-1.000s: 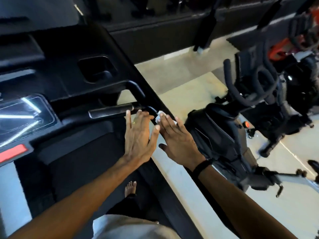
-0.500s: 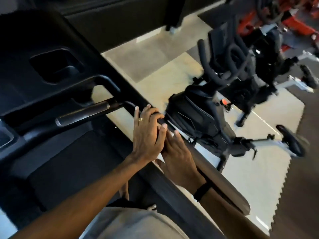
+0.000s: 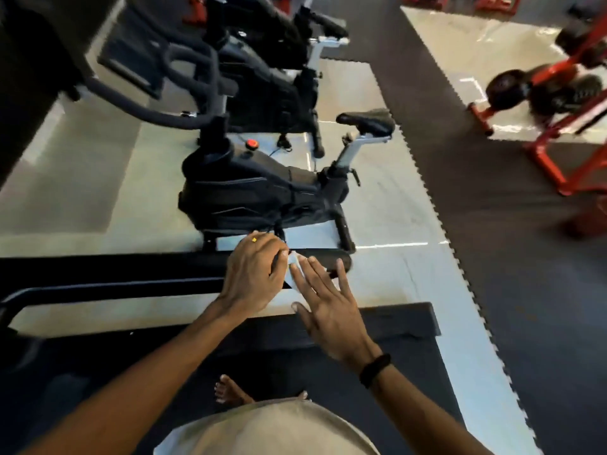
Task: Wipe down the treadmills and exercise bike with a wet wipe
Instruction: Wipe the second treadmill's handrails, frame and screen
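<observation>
Item: treadmill side handrail point(image 3: 115, 284), long axis nine to three o'clock, rounded end at three. Our left hand point(image 3: 253, 277) curls over the rail near that end. Wet wipe point(image 3: 293, 259) lies just at its three o'clock, under our right hand point(image 3: 328, 303), fingers spread flat, nearer the rail's end. Exercise bike point(image 3: 249, 192) at twelve.

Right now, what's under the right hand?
A white wet wipe shows beneath the right hand's straight fingers, on the treadmill's black handrail. How much wipe lies under the palm is hidden.
</observation>
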